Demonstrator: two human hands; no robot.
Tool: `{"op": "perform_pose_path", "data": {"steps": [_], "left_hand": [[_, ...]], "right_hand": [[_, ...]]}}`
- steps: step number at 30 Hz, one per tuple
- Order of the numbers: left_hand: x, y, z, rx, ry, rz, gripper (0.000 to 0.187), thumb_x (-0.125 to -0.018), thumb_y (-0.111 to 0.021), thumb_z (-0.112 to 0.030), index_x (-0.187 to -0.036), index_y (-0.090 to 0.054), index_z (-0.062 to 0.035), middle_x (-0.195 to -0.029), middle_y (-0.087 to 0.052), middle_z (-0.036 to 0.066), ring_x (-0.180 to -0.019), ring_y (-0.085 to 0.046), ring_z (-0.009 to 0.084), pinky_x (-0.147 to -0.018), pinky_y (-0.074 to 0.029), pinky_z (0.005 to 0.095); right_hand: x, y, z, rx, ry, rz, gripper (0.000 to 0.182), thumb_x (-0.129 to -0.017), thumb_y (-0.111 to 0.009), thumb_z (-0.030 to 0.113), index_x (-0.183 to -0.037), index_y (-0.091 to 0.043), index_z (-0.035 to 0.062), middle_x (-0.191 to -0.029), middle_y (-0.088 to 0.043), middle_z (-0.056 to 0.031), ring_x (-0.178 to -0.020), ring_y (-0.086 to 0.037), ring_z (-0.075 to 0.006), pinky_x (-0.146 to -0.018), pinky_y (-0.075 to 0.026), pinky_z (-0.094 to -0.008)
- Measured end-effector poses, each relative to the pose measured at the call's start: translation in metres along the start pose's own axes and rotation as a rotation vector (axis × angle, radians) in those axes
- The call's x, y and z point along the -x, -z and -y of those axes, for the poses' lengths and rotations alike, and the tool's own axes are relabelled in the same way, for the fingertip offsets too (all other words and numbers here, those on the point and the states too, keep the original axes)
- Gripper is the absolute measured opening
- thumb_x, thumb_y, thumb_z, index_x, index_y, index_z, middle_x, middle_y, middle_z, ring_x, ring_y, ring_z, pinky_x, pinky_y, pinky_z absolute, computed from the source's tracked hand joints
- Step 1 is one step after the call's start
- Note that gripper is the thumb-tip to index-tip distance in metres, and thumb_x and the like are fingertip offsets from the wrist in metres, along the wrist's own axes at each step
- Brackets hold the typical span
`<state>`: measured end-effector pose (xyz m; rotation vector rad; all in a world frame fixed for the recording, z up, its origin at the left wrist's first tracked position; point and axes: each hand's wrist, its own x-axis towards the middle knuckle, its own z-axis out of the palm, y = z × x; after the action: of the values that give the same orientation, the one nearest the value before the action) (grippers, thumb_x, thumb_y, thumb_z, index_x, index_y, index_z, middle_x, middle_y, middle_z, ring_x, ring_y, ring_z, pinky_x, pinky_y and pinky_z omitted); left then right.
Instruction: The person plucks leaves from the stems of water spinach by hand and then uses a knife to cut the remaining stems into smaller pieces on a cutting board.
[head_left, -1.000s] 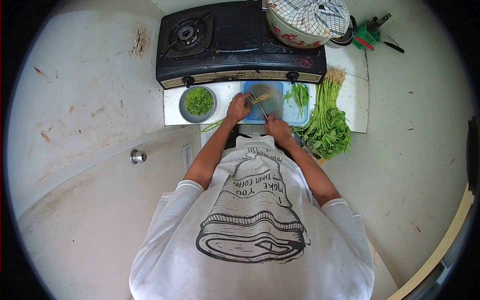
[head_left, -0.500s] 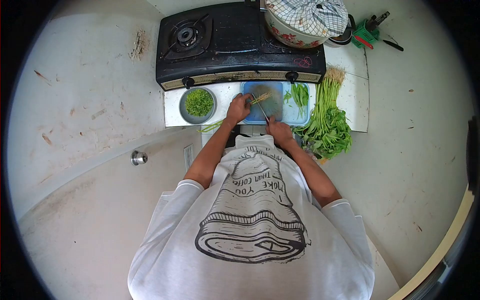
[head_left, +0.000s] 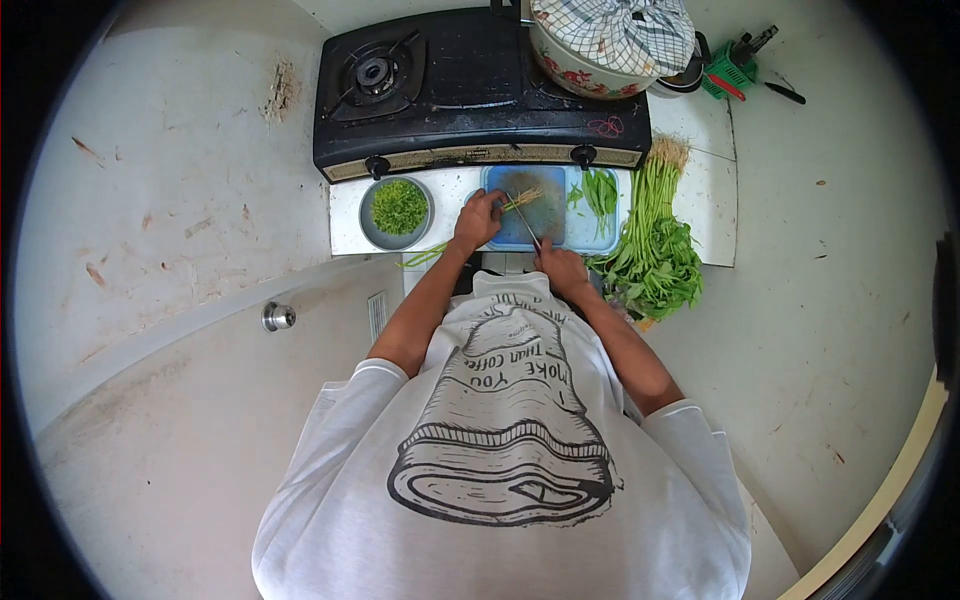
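Observation:
My left hand (head_left: 480, 217) is closed around several thin green stems (head_left: 428, 256), whose pale root ends (head_left: 528, 196) stick out over the blue cutting board (head_left: 548, 222). In my right hand (head_left: 562, 267) is a knife (head_left: 527, 226), its blade slanting up and left to the stems beside my left fingers. Whether the edge touches them is too small to tell. Cut green leaves (head_left: 600, 195) lie on the board's right part. Beyond its right edge rests a large bunch of leafy greens with long stems (head_left: 655, 225). A grey bowl (head_left: 428, 222) of chopped greens (head_left: 398, 206) stands to the left.
Behind the board is a black gas stove (head_left: 470, 85). A floral pot (head_left: 590, 78) covered with a checked cloth (head_left: 620, 35) stands on its right side. A green basket (head_left: 730, 72) of utensils is at the back right, by the wall. White tiled counter (head_left: 345, 215) surrounds the bowl.
The knife and my right hand have shifted very slightly. My left hand keeps its grip on the stems in nearly the same place.

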<state>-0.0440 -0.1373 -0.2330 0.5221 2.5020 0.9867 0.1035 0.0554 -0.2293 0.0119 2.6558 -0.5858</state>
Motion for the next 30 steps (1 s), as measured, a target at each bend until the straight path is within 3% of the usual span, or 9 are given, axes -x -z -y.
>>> {"op": "perform_pose_path", "data": {"steps": [10, 16, 19, 22, 30], "left_hand": [[-0.001, -0.005, 0.005, 0.002, -0.008, -0.01, 0.026, -0.087, -0.065, -0.005, -0.113, -0.067, -0.0126, -0.101, -0.06, 0.021, -0.097, -0.063, 0.0448, -0.088, -0.053, 0.0537], [0.0, -0.003, 0.003, 0.014, -0.02, -0.031, 0.026, -0.087, -0.066, -0.006, -0.112, -0.067, -0.0124, -0.1, -0.06, 0.021, -0.097, -0.064, 0.0446, -0.088, -0.053, 0.054], [0.001, -0.006, 0.004, 0.016, -0.015, -0.028, 0.025, -0.088, -0.066, -0.006, -0.112, -0.067, -0.0126, -0.101, -0.06, 0.021, -0.098, -0.064, 0.0443, -0.088, -0.052, 0.0543], [-0.002, -0.008, 0.009, 0.013, -0.033, -0.043, 0.024, -0.088, -0.066, -0.006, -0.112, -0.067, -0.0128, -0.101, -0.061, 0.021, -0.098, -0.064, 0.0443, -0.088, -0.052, 0.0543], [-0.001, -0.009, 0.01, 0.007, -0.037, -0.036, 0.024, -0.089, -0.066, -0.006, -0.112, -0.066, -0.0131, -0.105, -0.061, 0.022, -0.098, -0.064, 0.0455, -0.088, -0.053, 0.0545]], "right_hand": [[-0.025, -0.004, 0.005, -0.046, 0.005, -0.045, 0.037, -0.101, -0.051, 0.029, -0.115, -0.047, -0.0057, -0.078, -0.071, -0.0264, -0.074, -0.071, -0.0468, -0.069, -0.057, -0.0558], [0.003, 0.003, -0.003, 0.039, 0.048, -0.018, 0.034, -0.098, -0.051, 0.026, -0.113, -0.05, -0.0051, -0.075, -0.072, -0.0245, -0.071, -0.073, -0.0428, -0.067, -0.059, -0.0538], [-0.014, 0.0, 0.002, -0.072, -0.003, -0.009, 0.035, -0.101, -0.051, 0.028, -0.111, -0.049, -0.0053, -0.078, -0.071, -0.0292, -0.075, -0.071, -0.0476, -0.07, -0.056, -0.0587], [-0.032, -0.003, 0.009, -0.038, -0.012, -0.035, 0.036, -0.101, -0.05, 0.029, -0.113, -0.049, -0.0051, -0.078, -0.071, -0.029, -0.076, -0.071, -0.0481, -0.071, -0.057, -0.058], [-0.003, 0.018, 0.009, -0.042, -0.018, 0.057, 0.036, -0.099, -0.049, 0.027, -0.115, -0.05, -0.0056, -0.084, -0.072, -0.0287, -0.079, -0.073, -0.0456, -0.073, -0.059, -0.0556]]}}
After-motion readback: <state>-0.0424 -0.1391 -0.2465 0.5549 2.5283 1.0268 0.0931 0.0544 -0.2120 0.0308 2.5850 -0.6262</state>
